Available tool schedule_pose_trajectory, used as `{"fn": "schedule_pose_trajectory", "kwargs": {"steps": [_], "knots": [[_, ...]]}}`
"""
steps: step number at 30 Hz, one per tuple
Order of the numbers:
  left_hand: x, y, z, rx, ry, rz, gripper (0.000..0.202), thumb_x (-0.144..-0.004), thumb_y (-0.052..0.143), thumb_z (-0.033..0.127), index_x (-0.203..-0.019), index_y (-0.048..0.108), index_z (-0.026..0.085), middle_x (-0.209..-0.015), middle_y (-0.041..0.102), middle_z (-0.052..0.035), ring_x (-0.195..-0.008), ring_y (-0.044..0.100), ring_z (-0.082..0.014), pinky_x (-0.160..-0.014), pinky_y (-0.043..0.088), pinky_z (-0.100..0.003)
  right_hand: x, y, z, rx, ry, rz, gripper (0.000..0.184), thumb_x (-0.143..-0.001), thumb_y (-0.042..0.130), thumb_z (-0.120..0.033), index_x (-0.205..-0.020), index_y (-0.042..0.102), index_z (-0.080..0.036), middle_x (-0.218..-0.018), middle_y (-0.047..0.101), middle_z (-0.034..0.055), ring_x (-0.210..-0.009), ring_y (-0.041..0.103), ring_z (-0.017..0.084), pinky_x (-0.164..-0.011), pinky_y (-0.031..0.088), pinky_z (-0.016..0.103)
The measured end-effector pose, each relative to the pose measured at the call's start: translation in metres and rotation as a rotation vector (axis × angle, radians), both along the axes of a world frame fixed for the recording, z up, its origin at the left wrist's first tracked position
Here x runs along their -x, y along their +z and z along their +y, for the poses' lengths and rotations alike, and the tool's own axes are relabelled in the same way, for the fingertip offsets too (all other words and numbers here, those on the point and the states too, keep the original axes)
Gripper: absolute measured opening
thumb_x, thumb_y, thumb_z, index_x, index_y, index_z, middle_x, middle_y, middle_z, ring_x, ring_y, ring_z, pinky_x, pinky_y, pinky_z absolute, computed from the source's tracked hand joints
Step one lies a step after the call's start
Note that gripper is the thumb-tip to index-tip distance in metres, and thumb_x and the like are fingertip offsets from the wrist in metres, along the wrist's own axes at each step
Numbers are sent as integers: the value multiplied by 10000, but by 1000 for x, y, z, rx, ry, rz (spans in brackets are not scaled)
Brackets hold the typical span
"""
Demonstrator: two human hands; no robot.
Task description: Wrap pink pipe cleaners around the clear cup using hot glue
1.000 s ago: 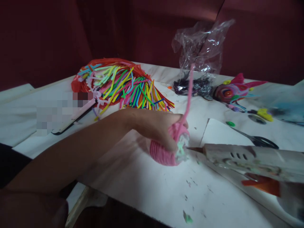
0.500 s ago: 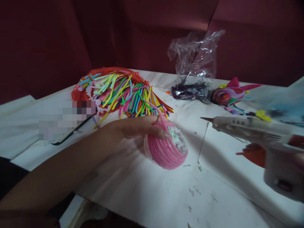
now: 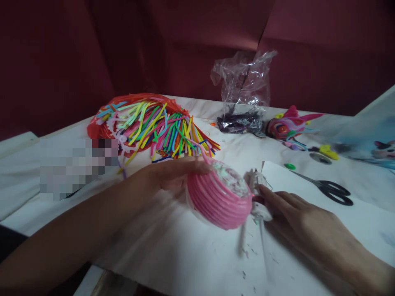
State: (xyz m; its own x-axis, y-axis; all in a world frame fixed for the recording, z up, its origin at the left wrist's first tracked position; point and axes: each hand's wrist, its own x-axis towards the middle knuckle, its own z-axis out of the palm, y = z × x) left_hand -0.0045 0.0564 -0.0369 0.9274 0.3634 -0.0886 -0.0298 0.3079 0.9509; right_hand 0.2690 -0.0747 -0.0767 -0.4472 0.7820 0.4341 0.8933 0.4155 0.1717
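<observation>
My left hand (image 3: 174,174) reaches in from the left and grips a pink round object wound with pink cord (image 3: 216,201), tilted, with a pale speckled top face. It is held just above the white sheet (image 3: 191,246). My right hand (image 3: 304,224) comes in from the lower right with its fingers stretched out. Its fingertips touch a small white object (image 3: 257,183) right beside the pink one; I cannot make out what that object is.
A heap of coloured pipe cleaners (image 3: 151,125) lies at the back left. Behind are a clear plastic bag (image 3: 243,82) over dark pieces, a colourful craft figure (image 3: 285,125), a green button (image 3: 290,166) and black scissors (image 3: 331,189).
The glue gun that my right hand held up is gone from view. My right hand has come down to the sheet beside the pink object. The loose pink strand is now wound down.
</observation>
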Motion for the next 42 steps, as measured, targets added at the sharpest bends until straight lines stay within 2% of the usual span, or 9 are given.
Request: {"fn": "schedule_pose_trajectory", "kwargs": {"steps": [5,7,9,13,18,21,28,33,42], "knots": [[-12,10,-19,63,-15,-76,456,-638,687,480,-925,610,134,-873,651,-85,-827,604,-207,-820,453,-348,7,34,-18,111,92,137,495,-1122,156,-499,-1399,285,-108,-1183,287,56,-1084,379,62,-775,475,53],[-19,12,-26,70,13,-95,443,-637,700,472,-913,592,143,-887,636,-75,-868,600,-211,-843,445,-345,16,45,-24,195,121,373,725,-1062,317,-691,-1487,163,-124,-1209,247,88,-1150,315,112,-782,463,44],[-24,11,-32,64,57,-79,485,-641,719,460,-996,573,163,-943,633,-69,-940,593,-209,-866,437,-323,27,51,-28,211,126,425,896,-1020,257,-800,-1514,37,-86,-1218,220,117,-1158,303,146,-966,384,209],[-31,8,-39,73,128,-84,589,-701,704,393,-1204,447,227,-1185,568,-91,-1089,544,-228,-898,428,-342,49,50,-26,89,110,352,928,-1010,155,-819,-1510,20,-49,-1231,181,135,-1197,238,169,-970,357,274],[-32,13,-44,-20,168,-64,752,-670,725,420,-1304,372,222,-1219,553,-116,-1196,470,-272,-957,396,-382,53,44,-23,88,96,432,845,-1038,263,-748,-1501,102,-58,-1239,184,105,-1209,222,114,-1074,240,166],[-33,13,-45,-129,336,-102,590,-678,734,351,-1215,507,253,-1174,587,-60,-1157,498,-220,-924,418,-308,50,42,-22,57,83,454,801,-1046,313,-712,-1484,167,-57,-1244,182,89,-1220,193,88,-1110,113,69],[-38,12,-49,-225,537,-181,54,-710,703,253,-755,690,226,-754,675,32,-731,590,-88,-720,454,-207,50,33,-15,64,28,489,790,-1030,358,-716,-1490,176,-100,-1236,202,66,-1196,237,66,-1102,166,43],[-40,18,-54,-200,605,-42,81,-676,709,246,-692,672,176,-680,643,20,-669,551,-90,-668,437,-216,45,28,-14,61,5,491,808,-1010,367,-734,-1507,170,-128,-1232,208,74,-1183,262,93,-1093,248,133],[-41,21,-64,-264,620,-182,56,-717,635,175,-663,620,185,-684,575,36,-725,521,-86,-728,433,-219,42,35,-12,1,-36,369,783,-1037,248,-741,-1484,176,-102,-1213,234,91,-1146,312,124,-925,428,195]]}}
